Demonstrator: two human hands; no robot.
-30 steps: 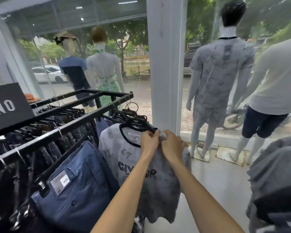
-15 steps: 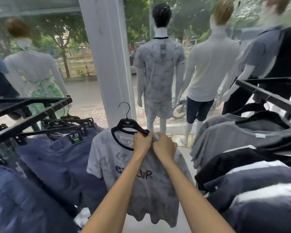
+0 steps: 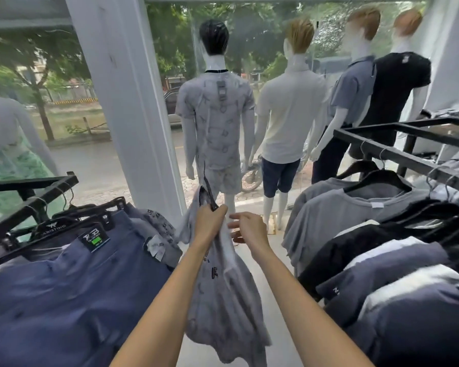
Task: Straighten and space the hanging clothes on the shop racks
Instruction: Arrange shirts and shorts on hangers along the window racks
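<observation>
A pale grey printed T-shirt (image 3: 223,300) on a black hanger (image 3: 208,192) hangs edge-on in the aisle between two racks, off any rail. My left hand (image 3: 211,221) grips the hanger and the shirt's neck. My right hand (image 3: 247,229) is just to the right of it with fingers spread, close to the cloth but holding nothing. The left black rack (image 3: 29,213) carries blue trousers (image 3: 64,292) and a grey printed garment. The right black rack (image 3: 398,152) carries grey, black and striped tops (image 3: 355,213).
A white pillar (image 3: 133,102) stands behind the left rack. Several dressed mannequins (image 3: 215,123) line the shop window ahead. A narrow strip of pale floor (image 3: 255,207) runs between the two racks.
The shirt on its hanger has turned from face-on to edge-on. My right hand has let go of it and opened. The view has swung further right.
</observation>
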